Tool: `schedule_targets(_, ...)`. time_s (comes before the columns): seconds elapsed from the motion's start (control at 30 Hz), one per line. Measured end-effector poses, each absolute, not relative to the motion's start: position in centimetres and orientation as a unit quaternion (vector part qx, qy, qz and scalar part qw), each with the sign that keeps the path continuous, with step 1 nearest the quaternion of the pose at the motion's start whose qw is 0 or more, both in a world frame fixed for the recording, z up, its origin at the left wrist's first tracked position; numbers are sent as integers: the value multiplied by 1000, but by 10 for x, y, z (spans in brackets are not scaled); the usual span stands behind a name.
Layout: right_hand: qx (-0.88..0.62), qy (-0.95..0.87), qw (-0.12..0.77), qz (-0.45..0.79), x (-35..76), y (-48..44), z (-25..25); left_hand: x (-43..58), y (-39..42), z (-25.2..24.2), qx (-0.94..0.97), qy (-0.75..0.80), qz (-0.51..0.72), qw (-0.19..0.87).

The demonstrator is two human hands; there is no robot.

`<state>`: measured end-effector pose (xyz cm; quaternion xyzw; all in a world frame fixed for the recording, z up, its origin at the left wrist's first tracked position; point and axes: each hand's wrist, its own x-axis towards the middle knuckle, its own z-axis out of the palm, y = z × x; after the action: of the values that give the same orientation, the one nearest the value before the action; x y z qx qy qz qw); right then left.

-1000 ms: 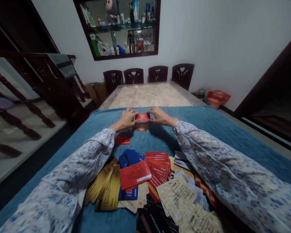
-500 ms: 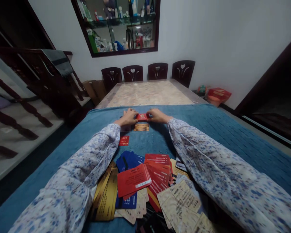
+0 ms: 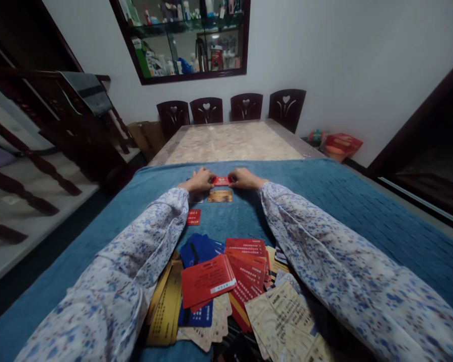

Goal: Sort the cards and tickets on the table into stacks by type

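A red card (image 3: pixel 221 181) lies at the far part of the blue cloth, with its short sides between my two hands. My left hand (image 3: pixel 201 180) pinches its left edge, fingers curled. On the right edge, my right hand (image 3: pixel 245 179) grips with thumb and fingertips. Just nearer than it is a gold card (image 3: pixel 219 195), apart from my fingers. Another card is partly covered by my left hand. A second red card (image 3: pixel 194 217) rests beside my left sleeve.
Close to me spread piles of cards: gold cards (image 3: pixel 162 317), blue cards (image 3: pixel 196 249), red cards (image 3: pixel 207 279) and cream cards (image 3: pixel 283 317). The blue cloth (image 3: pixel 324 201) covers the near table; beyond it shows the bare tabletop (image 3: pixel 234 143), with dark chairs (image 3: pixel 246 107) behind.
Both hands stay at the red card with almost no movement. The view has tilted slightly, and a little more of the card under my left hand shows.
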<state>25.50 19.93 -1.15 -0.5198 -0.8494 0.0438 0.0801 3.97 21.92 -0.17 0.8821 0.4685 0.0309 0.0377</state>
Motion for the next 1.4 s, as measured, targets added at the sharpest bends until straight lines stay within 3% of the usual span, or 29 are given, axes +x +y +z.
schedule_targets(0.63,-520,-843,116,83,259,205,-17,48,209,10,874,485,-32,21)
schedule_targets(1.1,-519,-847,101,59,255,201,-15,42,204,7,873,486,17,22)
schedule_targets(1.4,-498,-851,163,41,259,188,-3,26,179,22,881,468,65,-34)
